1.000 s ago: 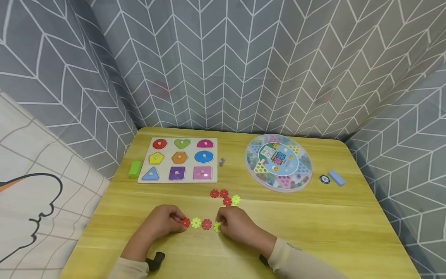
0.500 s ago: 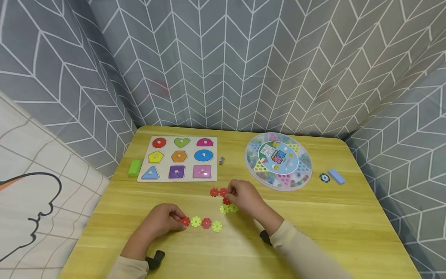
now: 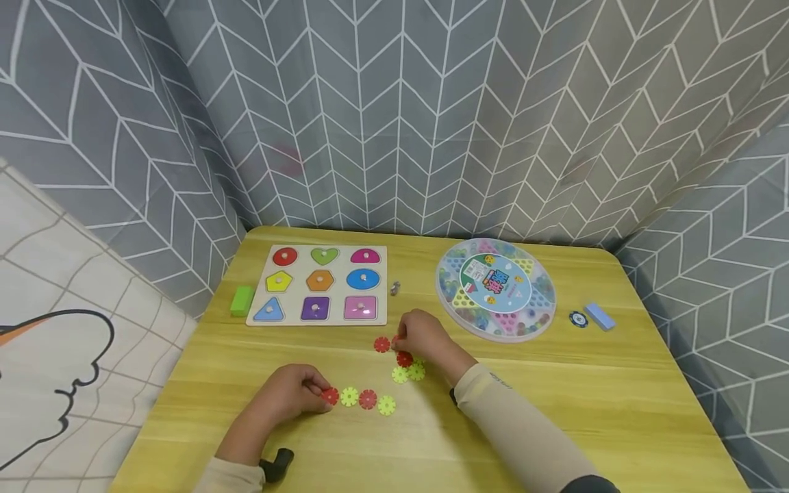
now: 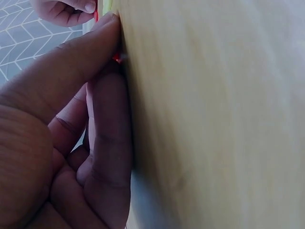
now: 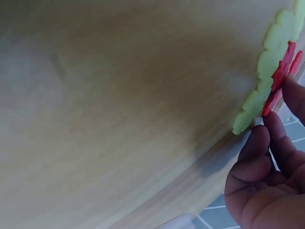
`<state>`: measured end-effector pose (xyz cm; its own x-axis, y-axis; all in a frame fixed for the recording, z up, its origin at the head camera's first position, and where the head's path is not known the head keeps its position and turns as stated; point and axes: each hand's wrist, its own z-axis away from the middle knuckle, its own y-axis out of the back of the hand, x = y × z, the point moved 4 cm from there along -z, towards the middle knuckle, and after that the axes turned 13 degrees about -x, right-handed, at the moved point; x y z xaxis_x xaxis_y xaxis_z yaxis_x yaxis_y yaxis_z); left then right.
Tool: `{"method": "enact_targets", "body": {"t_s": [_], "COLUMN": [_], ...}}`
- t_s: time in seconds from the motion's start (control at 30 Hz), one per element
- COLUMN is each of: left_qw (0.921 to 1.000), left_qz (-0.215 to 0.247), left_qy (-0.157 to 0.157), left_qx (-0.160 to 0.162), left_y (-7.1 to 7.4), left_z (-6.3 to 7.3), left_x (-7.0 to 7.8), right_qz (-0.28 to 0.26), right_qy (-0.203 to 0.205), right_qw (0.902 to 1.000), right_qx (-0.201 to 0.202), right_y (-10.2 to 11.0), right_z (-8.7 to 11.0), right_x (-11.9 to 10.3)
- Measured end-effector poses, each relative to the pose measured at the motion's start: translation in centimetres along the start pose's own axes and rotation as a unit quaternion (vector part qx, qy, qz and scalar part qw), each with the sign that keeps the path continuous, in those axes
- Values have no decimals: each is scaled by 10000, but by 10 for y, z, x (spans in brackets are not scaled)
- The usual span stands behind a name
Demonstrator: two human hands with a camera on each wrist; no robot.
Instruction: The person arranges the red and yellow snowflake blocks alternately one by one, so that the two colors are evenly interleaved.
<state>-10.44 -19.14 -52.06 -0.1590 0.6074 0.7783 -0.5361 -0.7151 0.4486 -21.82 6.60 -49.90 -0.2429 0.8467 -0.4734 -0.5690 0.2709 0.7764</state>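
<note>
A short row of flat, notched snowflake discs lies on the table, alternating red and yellow-green. At its left end my left hand (image 3: 294, 396) pinches a red disc (image 3: 332, 396) between thumb and fingers. A yellow-green disc (image 3: 349, 396), another red disc (image 3: 368, 399) and another yellow-green disc (image 3: 386, 405) follow to the right. Farther back is a second group, with a red disc (image 3: 382, 344) at its left and two yellow-green discs (image 3: 400, 374) at its front. There my right hand (image 3: 425, 337) pinches a red disc (image 5: 270, 101), partly hidden by its fingers.
Behind the discs lies a shape-puzzle board (image 3: 317, 285), with a green block (image 3: 242, 301) at its left and a small metallic item (image 3: 395, 288) at its right. A round marble-game box (image 3: 496, 290), a chip (image 3: 578, 319) and a blue block (image 3: 600, 316) are on the right.
My right hand has moved from the right end of the front row back to the second group, and its fingers now grip a red disc there. My left hand has stayed on its disc.
</note>
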Motion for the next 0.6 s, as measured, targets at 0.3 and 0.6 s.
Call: {"method": "enact_targets", "body": {"t_s": [0.3, 0.6], "left_qw": [10000, 10000], "left_qz": [-19, -21], "left_qy": [-69, -30], "left_qx": [45, 32], "left_y": [0, 0], "left_z": [0, 0], "left_x": [1, -1], "right_qz": [-412, -2042], "right_qy": [124, 922], "right_qw": [9989, 9740], "right_qx": [161, 326], "right_y": [4, 19], "right_z": [-1, 47], "right_x": [3, 3]}}
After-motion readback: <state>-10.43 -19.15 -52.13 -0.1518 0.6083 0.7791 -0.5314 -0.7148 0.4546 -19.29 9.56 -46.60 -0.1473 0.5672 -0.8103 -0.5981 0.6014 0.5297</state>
